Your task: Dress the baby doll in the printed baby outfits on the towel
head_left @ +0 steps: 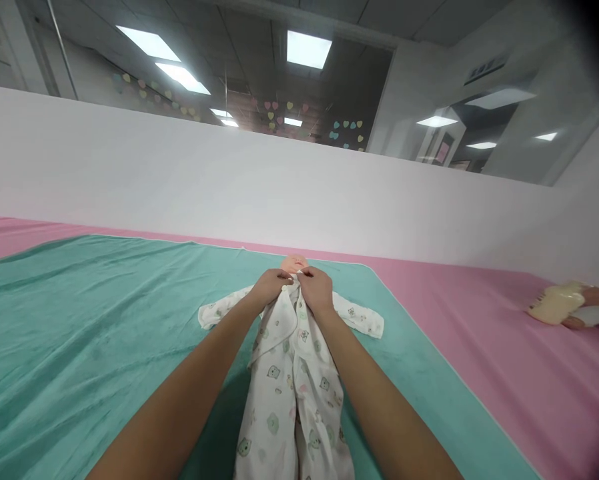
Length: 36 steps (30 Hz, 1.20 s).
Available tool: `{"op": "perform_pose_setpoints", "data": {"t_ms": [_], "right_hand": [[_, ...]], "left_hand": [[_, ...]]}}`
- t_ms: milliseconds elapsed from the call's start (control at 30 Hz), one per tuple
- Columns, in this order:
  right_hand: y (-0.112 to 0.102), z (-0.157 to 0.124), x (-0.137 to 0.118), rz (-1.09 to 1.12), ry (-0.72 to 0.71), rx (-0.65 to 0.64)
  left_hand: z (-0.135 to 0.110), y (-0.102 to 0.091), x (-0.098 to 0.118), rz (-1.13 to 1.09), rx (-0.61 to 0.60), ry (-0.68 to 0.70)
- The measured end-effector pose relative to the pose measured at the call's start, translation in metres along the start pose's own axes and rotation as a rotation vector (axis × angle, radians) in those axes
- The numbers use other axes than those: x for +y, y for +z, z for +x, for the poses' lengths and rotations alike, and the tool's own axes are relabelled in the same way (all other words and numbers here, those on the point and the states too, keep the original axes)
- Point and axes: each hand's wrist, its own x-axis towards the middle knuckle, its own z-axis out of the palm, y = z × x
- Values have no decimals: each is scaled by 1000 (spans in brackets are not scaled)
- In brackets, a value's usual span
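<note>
A baby doll (294, 263) lies on its back on a green blanket (144, 320), only its head showing above the clothes. It wears a white baby romper (274, 393) printed with small animals, its sleeves spread out to both sides. At the collar, my left hand (272, 285) pinches one edge of the romper's front. Close beside it, my right hand (315, 288) pinches the opposite edge below the doll's chin. One front flap hangs loose, folded over on the left side of the chest. Whether a fastener is between my fingers is hidden.
Pink cloth (444, 320) lies under and beyond the green blanket. At the far right is part of another doll-like figure (594, 297) with a pale yellow item (557, 301) against it. A white wall (229, 183) with glass above it stands behind.
</note>
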Motion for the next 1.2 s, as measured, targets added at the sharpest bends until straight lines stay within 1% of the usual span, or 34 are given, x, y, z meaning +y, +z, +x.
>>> {"op": "perform_pose_setpoints", "data": {"t_ms": [100, 267, 367, 567, 733, 833, 1033, 1200], "right_hand": [[1, 2, 5, 75, 9, -18], [7, 6, 18, 471, 100, -62], [10, 4, 21, 574, 95, -51], [9, 3, 19, 480, 45, -71], [5, 2, 18, 397, 20, -63], [5, 1, 20, 402, 5, -75], [6, 3, 22, 471, -7, -130], [2, 0, 16, 376, -68, -196]], "left_hand": [[-1, 0, -1, -35, 48, 8], [-2, 2, -1, -103, 158, 27], [-1, 4, 0, -140, 165, 26], [-3, 6, -1, -218, 99, 20], [-4, 7, -3, -344, 57, 11], [-3, 7, -2, -382, 63, 0], [-4, 7, -1, -348, 101, -33], [-4, 5, -1, -354, 109, -58]]}}
